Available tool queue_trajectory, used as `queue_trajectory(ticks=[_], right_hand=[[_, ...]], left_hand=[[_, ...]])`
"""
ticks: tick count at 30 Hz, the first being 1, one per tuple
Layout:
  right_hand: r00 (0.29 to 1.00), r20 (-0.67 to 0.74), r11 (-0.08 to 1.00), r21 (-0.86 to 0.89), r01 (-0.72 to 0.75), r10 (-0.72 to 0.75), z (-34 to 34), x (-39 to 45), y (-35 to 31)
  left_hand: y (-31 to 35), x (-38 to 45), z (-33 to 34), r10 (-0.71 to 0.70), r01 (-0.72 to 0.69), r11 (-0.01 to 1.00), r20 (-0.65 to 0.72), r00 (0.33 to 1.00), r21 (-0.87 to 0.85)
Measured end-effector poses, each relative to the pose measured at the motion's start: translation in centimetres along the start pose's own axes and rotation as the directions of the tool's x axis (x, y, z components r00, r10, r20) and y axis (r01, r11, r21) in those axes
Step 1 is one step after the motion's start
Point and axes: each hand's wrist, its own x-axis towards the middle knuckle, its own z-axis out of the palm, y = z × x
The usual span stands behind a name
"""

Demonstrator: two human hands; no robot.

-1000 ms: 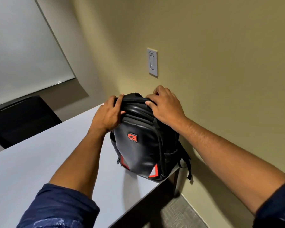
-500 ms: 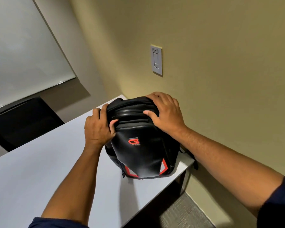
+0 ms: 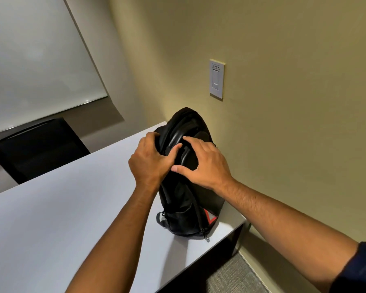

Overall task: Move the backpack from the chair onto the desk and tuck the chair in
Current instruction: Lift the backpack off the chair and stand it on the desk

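Turned since the earlier frame, the backpack (image 3: pixel 184 199) now shows its side and stands on the worktop (image 3: pixel 61 218) near the wall (image 3: pixel 304 102). Left hand (image 3: pixel 148 163) grips its top; right hand (image 3: pixel 205 166) lies on it with fingers spread. Moving looks done; tucking the chair remains.

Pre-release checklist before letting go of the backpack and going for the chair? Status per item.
1. Backpack on the desk: ok, its base sits on the top at the corner by the wall.
2. Base inside the desk edge: ok, though close to the near edge.
3. Stands unaided: cannot tell, both hands are on it.
4. Hands free: not ok, the left hand grips the top and the right hand rests on it with fingers spread.
5. Chair to tuck in: cannot tell, only a black chair at the desk's far side shows.
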Motion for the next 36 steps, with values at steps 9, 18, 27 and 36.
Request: queue_trajectory(ticks=[9, 18, 27, 36], right_hand=[[0.974, -0.175, 0.971, -0.167, -0.172, 0.142, 0.1, -2.7, -1.9], [0.958, -0.027, 0.958, -0.024, -0.287, 0.286, 0.0, -3.8, -3.8], [0.994, 0.061, 0.977, 0.191, -0.097, 0.086, -1.8, -4.2, -2.2], [0.95, 0.302, 0.823, 0.558, -0.108, -0.08, -4.2, -0.8, 0.8]], left_hand=[[1.7, 1.3, -0.1, 0.007, 0.038, 0.942, 0.133, 0.991, -0.335], [3.6, 1.8, -0.2, 0.049, -0.002, 0.948, 0.14, 0.989, -0.32], [1.1, 2.2, 0.2, 0.279, -0.135, 0.881, 0.268, 0.922, -0.454], [0.6, 1.7, 1.8, 0.188, -0.074, 0.92, 0.269, 0.944, -0.385]])
